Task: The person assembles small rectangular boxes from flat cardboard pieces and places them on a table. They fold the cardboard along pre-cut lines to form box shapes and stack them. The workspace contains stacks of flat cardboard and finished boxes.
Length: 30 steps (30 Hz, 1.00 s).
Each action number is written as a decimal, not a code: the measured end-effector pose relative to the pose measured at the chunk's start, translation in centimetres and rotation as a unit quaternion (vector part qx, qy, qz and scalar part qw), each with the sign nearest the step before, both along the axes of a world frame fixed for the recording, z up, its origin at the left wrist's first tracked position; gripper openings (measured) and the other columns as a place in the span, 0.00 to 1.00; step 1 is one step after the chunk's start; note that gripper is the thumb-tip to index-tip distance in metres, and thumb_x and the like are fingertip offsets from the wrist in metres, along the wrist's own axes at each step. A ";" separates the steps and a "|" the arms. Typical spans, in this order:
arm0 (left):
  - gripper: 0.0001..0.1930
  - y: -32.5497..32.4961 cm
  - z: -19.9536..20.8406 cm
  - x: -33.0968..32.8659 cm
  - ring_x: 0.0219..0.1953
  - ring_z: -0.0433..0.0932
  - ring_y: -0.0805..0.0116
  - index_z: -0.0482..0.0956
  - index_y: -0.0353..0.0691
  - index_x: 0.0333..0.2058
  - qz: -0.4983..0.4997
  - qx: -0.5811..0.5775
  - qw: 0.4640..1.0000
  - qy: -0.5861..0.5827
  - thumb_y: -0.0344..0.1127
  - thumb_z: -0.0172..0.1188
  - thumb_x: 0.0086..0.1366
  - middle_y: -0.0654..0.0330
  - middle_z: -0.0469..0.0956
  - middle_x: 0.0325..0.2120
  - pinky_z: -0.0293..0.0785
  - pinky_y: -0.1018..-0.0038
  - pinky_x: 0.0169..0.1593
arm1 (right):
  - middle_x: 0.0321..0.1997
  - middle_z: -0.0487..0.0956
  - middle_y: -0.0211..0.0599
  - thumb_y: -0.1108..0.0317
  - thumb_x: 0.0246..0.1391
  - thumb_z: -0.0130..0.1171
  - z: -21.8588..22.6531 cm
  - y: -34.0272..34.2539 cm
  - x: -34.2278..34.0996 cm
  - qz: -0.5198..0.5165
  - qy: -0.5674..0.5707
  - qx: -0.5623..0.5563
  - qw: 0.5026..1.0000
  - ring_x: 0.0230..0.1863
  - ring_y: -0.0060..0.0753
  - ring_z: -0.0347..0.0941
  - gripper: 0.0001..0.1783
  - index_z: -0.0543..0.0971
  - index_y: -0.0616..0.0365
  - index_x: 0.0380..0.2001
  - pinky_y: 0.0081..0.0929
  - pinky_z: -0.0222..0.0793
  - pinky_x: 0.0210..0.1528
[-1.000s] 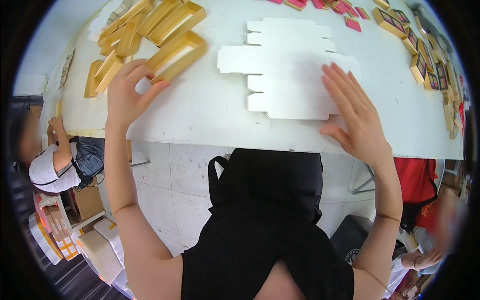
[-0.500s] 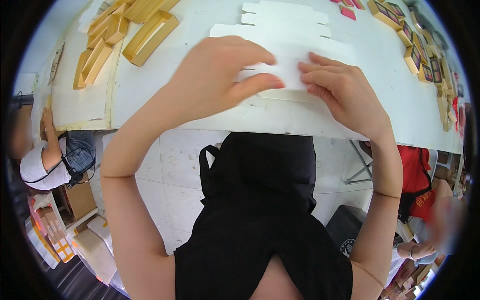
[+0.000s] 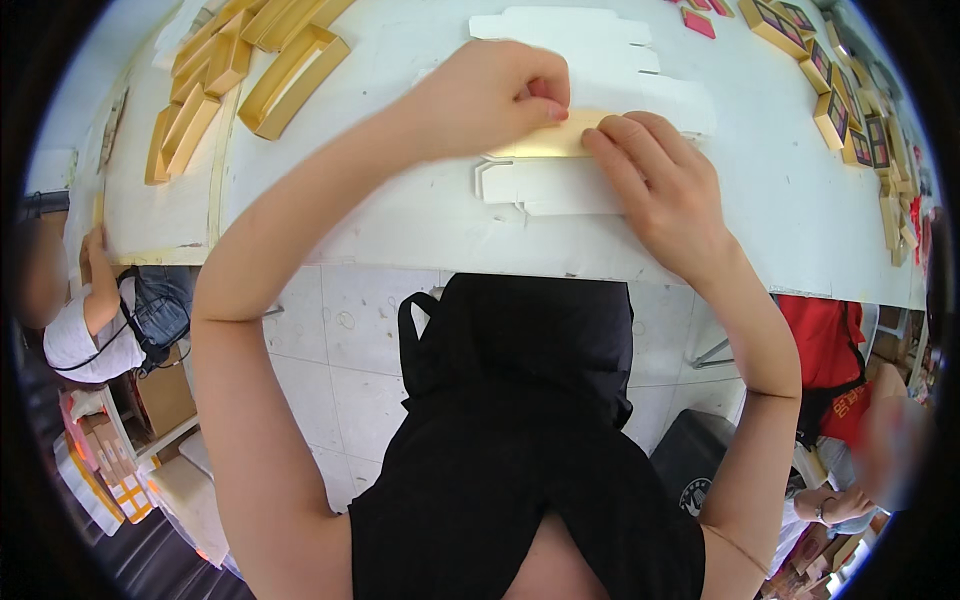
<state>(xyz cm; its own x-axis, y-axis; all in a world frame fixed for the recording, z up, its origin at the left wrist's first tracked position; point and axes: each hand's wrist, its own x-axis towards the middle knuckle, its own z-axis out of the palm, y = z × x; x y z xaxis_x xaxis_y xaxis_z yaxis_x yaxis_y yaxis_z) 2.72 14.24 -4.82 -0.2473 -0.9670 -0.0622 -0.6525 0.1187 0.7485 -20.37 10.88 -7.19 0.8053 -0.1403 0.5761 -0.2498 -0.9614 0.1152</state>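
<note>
A flat die-cut card box blank lies before me, with a white slotted panel on the near side and a shiny gold panel beyond it. My left hand is closed, thumb and curled fingers meeting at the gold panel's far edge. My right hand bends its fingers over the right end of the gold panel; its thumb is hidden. Farther off lie more white card blanks, partly covered by my left hand.
Open gold card boxes stand at the far left of the white table. Gold boxes with dark inserts line the right side, near small pink pieces. People sit at both sides, one beside a red garment.
My left hand has moved away from me and closed from an open pose. My right hand has shifted slightly nearer. The gold panel and near white panel have come into view.
</note>
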 end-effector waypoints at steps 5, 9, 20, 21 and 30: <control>0.09 2.9 -0.5 -1.0 0.34 0.78 0.60 0.81 0.39 0.36 -0.054 -0.356 0.915 -0.184 0.36 0.68 0.61 0.60 0.78 0.30 0.75 0.68 0.38 | 0.39 0.77 0.34 0.73 0.45 0.62 0.6 -0.6 0.4 -0.008 0.025 0.066 0.998 0.42 0.36 0.76 0.10 0.78 0.59 0.34 0.29 0.76 0.38; 0.07 2.7 -1.6 -1.0 0.37 0.79 0.57 0.82 0.39 0.36 -0.033 -0.297 0.937 -0.181 0.35 0.66 0.62 0.59 0.79 0.33 0.76 0.65 0.41 | 0.39 0.80 0.40 0.77 0.47 0.59 1.9 -2.6 0.7 0.005 0.072 0.170 0.983 0.41 0.43 0.77 0.09 0.79 0.60 0.35 0.34 0.75 0.40; 0.18 4.6 2.3 -0.7 0.47 0.78 0.71 0.81 0.37 0.43 0.144 -0.236 0.959 0.057 0.48 0.58 0.73 0.57 0.80 0.42 0.74 0.78 0.42 | 0.29 0.81 0.30 0.69 0.67 0.51 6.0 -5.2 1.7 -0.160 -0.227 0.430 0.859 0.30 0.20 0.74 0.12 0.82 0.63 0.44 0.24 0.71 0.33; 0.19 3.2 1.8 -2.6 0.49 0.77 0.71 0.81 0.37 0.44 0.136 -0.234 0.935 0.227 0.50 0.56 0.74 0.56 0.80 0.45 0.74 0.79 0.44 | 0.33 0.82 0.36 0.74 0.62 0.54 5.7 -3.0 2.0 -0.093 -0.222 0.415 0.877 0.35 0.26 0.77 0.11 0.82 0.63 0.44 0.25 0.73 0.38; 0.29 0.9 9.3 -1.5 0.51 0.77 0.58 0.77 0.31 0.52 0.027 0.072 0.991 0.109 0.54 0.41 0.78 0.42 0.78 0.49 0.71 0.68 0.56 | 0.50 0.82 0.48 0.50 0.63 0.57 7.5 3.3 -1.6 0.098 -0.041 -0.036 0.994 0.52 0.51 0.79 0.24 0.82 0.63 0.44 0.47 0.75 0.57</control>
